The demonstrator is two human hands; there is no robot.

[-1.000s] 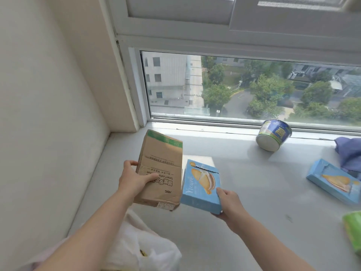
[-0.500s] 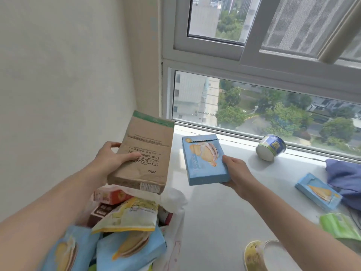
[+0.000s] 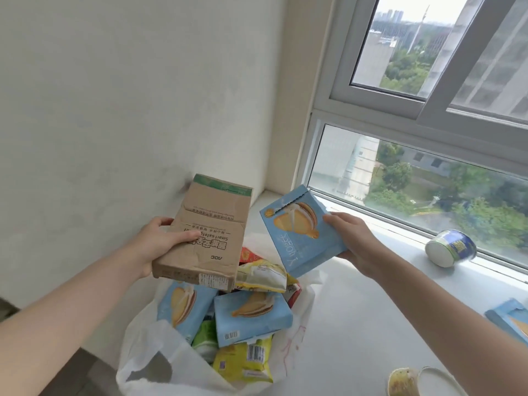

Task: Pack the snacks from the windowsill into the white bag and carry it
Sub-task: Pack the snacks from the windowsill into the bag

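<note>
My left hand (image 3: 158, 243) grips a brown cardboard box (image 3: 204, 232) with a green band at its far end, holding it above the white bag (image 3: 148, 364). My right hand (image 3: 353, 238) grips a light blue snack box (image 3: 300, 241) printed with a cream sandwich, tilted over the bag's far side. The open bag stands at the windowsill's left end against the wall. Inside lie two blue snack boxes (image 3: 251, 317), yellow packets (image 3: 243, 362) and several other packs.
On the windowsill (image 3: 357, 324) a blue-and-white cup (image 3: 450, 250) lies on its side by the window. Another blue box (image 3: 511, 321) sits at the right edge. A yellow-patterned tub (image 3: 411, 381) shows at the bottom right. The wall stands close on the left.
Both hands have carried their boxes leftward from the windowsill to above the bag. My view swung left and down, bringing the filled bag into sight.
</note>
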